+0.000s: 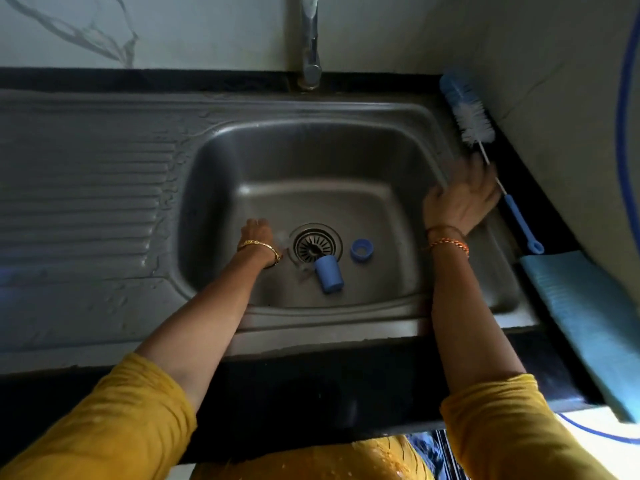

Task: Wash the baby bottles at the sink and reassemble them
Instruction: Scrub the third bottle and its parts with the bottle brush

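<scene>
Early stage: blue bottle cap [328, 274] and collar ring [361, 250] are lying apart in sink [398, 161] by the drain. Left hand [257, 233] is reaching down; grip unclear. Right hand [459, 199], fingers loose, is nearing bottle brush [468, 116]. Scrubbing, reassembly pending.

basin floor [346, 206] open – cap [329, 273], ring [361, 250] by drain [314, 244]

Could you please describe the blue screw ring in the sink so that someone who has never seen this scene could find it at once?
Start at the steel sink basin and find the round drain strainer in its floor. Just right of the strainer lies the blue screw ring, flat, with an open hole through its middle. The blue cap below the strainer is instead a taller closed cup lying on its side.
</scene>
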{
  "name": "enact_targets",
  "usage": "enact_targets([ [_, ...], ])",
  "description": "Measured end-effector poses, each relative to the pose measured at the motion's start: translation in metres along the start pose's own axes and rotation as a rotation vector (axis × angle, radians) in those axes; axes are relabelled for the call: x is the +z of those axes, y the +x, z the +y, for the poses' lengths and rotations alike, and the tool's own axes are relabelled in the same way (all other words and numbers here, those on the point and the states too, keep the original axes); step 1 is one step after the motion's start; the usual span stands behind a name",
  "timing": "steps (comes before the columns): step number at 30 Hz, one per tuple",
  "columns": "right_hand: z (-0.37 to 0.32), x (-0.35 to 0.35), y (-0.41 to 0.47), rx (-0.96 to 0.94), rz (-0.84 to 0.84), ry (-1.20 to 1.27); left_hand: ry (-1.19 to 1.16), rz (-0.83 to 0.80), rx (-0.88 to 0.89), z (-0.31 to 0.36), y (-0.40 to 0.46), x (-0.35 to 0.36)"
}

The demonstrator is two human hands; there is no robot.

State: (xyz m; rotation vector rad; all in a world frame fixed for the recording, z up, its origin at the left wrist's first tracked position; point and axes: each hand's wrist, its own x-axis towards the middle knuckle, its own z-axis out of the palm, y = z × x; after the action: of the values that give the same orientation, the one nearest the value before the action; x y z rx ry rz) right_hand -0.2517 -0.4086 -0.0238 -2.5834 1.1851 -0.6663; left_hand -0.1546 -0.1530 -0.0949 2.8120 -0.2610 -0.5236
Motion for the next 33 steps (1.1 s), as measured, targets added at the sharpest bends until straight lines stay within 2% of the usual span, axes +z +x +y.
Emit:
enact_targets([
  [2, 0.012, -0.006, 0.003, 0.112, 0.123, -0.004, 0.024, -0.039, -0.035, -0.002, -0.002, 0.004],
  [5, 0.016, -0.008, 0.005, 0.254, 0.082, -0.006, 0.1, -0.077, -0.096, -0.006, -0.003, 0.007],
  [9, 0.02, -0.008, 0.005, 0.252, 0.078, -0.007, 0.154, -0.093, -0.145, -0.006, -0.004, 0.009],
  [13, 0.016, -0.01, 0.004, 0.266, 0.082, -0.029, 0.09, -0.106, -0.152, -0.004, 0.002, 0.009],
  [19, 0.017, -0.014, 0.003, 0.261, 0.098, -0.012, -0.314, 0.09, -0.111, 0.006, 0.001, 0.001],
  [27, 0.005, -0.022, -0.001, 0.147, 0.177, 0.145, -1.312, 0.189, -0.096, 0.037, -0.002, -0.029],
  [30, -0.005, -0.016, -0.009, 0.032, 0.065, 0.082, -1.326, 0.263, 0.008, 0.036, -0.009, -0.05],
  [33, -0.014, -0.005, -0.018, -0.097, 0.038, 0.037, -1.384, 0.343, 0.057, 0.03, -0.014, -0.075],
])
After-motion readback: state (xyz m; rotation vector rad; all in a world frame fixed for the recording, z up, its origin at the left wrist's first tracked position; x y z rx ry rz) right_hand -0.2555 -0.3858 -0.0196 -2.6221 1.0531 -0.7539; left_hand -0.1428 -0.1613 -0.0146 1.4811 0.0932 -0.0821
